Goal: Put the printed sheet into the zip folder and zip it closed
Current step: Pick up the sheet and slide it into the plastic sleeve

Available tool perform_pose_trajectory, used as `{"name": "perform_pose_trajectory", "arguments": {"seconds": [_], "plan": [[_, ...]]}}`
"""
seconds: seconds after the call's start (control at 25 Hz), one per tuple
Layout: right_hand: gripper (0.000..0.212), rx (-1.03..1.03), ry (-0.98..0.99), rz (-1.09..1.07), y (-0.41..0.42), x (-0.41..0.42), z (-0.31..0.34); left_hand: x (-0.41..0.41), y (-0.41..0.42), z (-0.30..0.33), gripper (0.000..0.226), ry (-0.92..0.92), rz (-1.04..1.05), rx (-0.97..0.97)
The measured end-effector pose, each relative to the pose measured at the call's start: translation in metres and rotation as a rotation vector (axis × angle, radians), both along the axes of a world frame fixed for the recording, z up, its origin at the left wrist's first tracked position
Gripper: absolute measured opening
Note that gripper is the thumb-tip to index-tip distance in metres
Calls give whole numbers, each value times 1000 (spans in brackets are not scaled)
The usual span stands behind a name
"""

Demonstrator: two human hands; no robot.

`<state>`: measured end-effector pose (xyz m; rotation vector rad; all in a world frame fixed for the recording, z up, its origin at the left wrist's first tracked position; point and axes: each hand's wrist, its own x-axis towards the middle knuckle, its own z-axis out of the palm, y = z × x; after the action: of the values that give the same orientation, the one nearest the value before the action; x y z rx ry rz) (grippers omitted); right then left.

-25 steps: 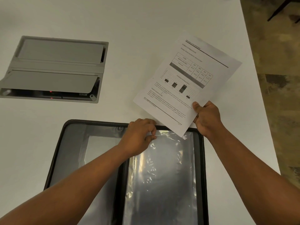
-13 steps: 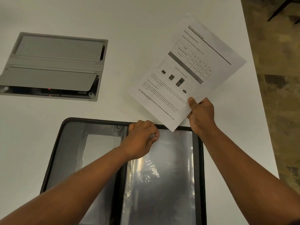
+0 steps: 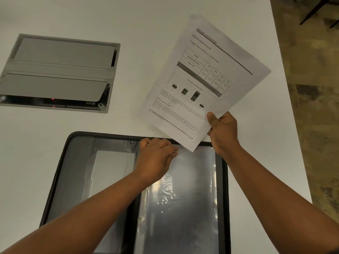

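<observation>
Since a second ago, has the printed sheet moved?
Yes. The printed sheet has risen away from the zip folder, farther up the table.

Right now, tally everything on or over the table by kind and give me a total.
Printed sheet, held by the right hand: 1
Zip folder, open, left hand at its plastic sleeve: 1
Grey cable box set into the table: 1
Total: 3

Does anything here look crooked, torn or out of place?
Nothing looks damaged. The printed sheet is tilted only because the right hand holds it by a corner above the open zip folder. The folder's clear sleeve is wrinkled, pinched at its top by the left hand.
</observation>
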<state>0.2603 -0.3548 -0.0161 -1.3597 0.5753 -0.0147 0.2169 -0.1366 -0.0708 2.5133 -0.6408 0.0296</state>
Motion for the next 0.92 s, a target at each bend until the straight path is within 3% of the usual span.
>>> {"name": "perform_pose_trajectory", "arguments": {"seconds": [0.64, 0.92], "plan": [[23, -147, -117, 134, 25, -9, 12, 0, -3, -2, 5, -55, 4, 40], [22, -150, -16, 122, 9, -14, -3, -1, -5, -3, 3, -51, 28, 3]]}}
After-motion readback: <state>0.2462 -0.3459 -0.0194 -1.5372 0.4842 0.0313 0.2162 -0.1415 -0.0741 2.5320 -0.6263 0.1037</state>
